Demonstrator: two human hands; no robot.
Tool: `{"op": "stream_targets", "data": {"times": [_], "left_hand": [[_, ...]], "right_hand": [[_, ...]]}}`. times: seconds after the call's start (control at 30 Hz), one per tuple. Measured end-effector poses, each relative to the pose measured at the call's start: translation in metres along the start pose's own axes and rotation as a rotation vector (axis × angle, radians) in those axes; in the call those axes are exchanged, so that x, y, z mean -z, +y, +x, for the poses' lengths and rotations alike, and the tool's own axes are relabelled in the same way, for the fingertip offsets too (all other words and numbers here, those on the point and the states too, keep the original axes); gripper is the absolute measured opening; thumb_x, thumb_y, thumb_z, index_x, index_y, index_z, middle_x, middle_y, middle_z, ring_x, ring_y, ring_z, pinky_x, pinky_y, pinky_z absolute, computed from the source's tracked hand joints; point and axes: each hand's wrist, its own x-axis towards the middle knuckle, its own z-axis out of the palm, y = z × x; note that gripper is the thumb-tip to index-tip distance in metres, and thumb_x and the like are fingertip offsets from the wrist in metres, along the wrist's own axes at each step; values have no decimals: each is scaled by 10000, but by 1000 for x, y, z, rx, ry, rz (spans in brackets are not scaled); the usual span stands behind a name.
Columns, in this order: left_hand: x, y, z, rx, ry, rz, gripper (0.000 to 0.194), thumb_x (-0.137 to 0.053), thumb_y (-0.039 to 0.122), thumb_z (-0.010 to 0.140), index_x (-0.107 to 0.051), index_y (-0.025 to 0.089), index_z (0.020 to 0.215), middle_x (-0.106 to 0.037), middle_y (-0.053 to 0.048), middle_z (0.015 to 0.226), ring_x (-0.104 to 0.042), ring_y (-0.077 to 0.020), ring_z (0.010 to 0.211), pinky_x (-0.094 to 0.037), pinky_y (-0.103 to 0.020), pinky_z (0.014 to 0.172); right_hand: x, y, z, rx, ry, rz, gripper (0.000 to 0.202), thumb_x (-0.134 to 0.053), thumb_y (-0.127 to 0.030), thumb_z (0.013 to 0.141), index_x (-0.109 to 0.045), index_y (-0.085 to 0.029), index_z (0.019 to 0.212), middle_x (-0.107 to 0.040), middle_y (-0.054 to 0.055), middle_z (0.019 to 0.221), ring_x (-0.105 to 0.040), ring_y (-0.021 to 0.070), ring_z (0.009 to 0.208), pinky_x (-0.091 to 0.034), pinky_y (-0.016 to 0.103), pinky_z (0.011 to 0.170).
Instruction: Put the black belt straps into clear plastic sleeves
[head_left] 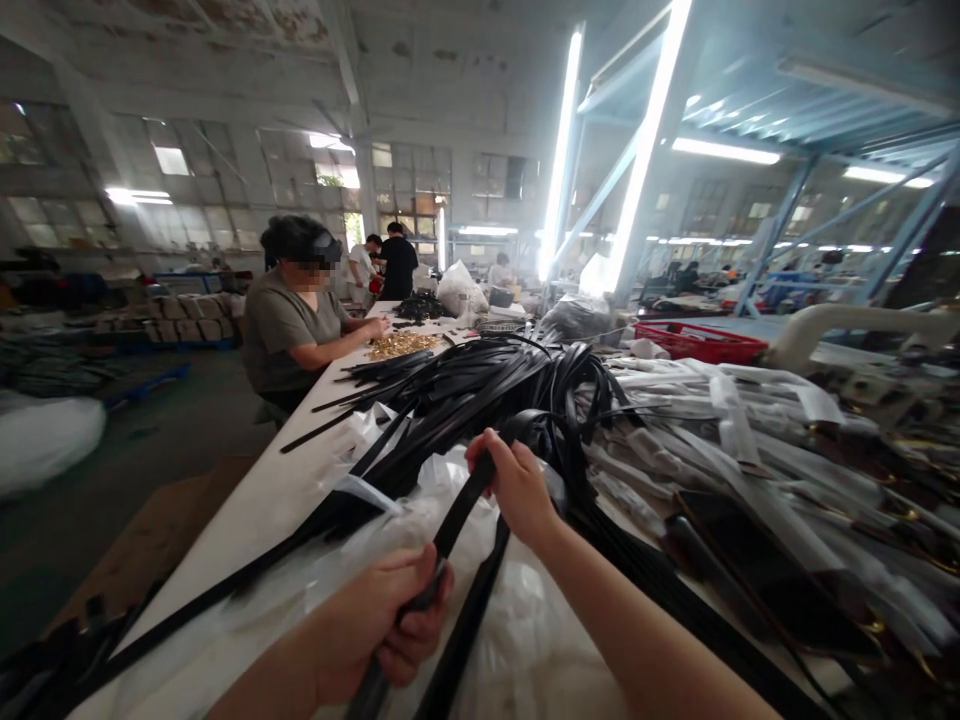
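A black strap (461, 515) runs between my two hands. Low in the head view, my left hand (386, 615) is closed around its lower part. Farther up, my right hand (517, 480) pinches the strap between thumb and fingers. Beyond my hands lies a big heap of black straps (480, 375), some looping on the right side. Crumpled clear plastic (322, 590) spreads over the table under my hands, and more black straps pass beneath and beside them.
Plastic-wrapped straps (720, 420) cover the table's right side, with a dark phone-like object (772, 570) on them. A person (289, 320) sits at the left edge beside small gold pieces (401, 346). A red crate (697, 342) stands at the back right.
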Motion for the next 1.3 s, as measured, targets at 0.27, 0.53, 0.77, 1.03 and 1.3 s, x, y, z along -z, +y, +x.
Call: {"op": "stream_targets", "data": {"times": [0.27, 0.53, 0.77, 1.03, 1.3], "left_hand": [[-5, 4, -8, -116, -8, -15, 426, -538, 616, 816, -443, 201, 825, -263, 100, 508, -123, -23, 411, -87, -113, 354], [-5, 4, -11, -54, -90, 36, 379, -466, 552, 885, -450, 184, 796, -284, 83, 523, -150, -28, 414, -101, -118, 352], [-5, 6, -12, -109, -24, 33, 371, -477, 556, 880, -448, 190, 826, -274, 87, 534, -148, -27, 416, -104, -122, 364], [-3, 4, -9, -33, -68, 88, 377, -482, 552, 879, -447, 185, 799, -288, 75, 553, -166, -35, 432, -106, -131, 361], [-2, 12, -11, -197, 51, 49, 340, -437, 522, 906, -411, 200, 798, -256, 93, 532, -104, -38, 429, -108, -117, 360]], "right_hand": [[-32, 12, -35, -213, -429, 15, 407, -615, -528, 781, -680, -130, 732, -586, 12, 638, -510, 92, 538, -392, 196, 472], [9, -1, 10, -124, 113, 307, 363, -679, -485, 722, -652, -124, 696, -528, -21, 543, -311, 25, 358, -156, 157, 305], [-25, 14, -29, -100, -233, -5, 484, -527, -579, 838, -635, -128, 704, -564, 7, 553, -432, 66, 397, -298, 183, 354], [2, -9, -1, -49, 174, 281, 341, -653, -490, 739, -634, -153, 689, -464, -50, 499, -291, 34, 351, -154, 174, 302], [-33, 20, -40, 6, -325, -132, 343, -609, -459, 826, -701, -148, 715, -558, 9, 643, -480, 80, 480, -361, 206, 430]]}}
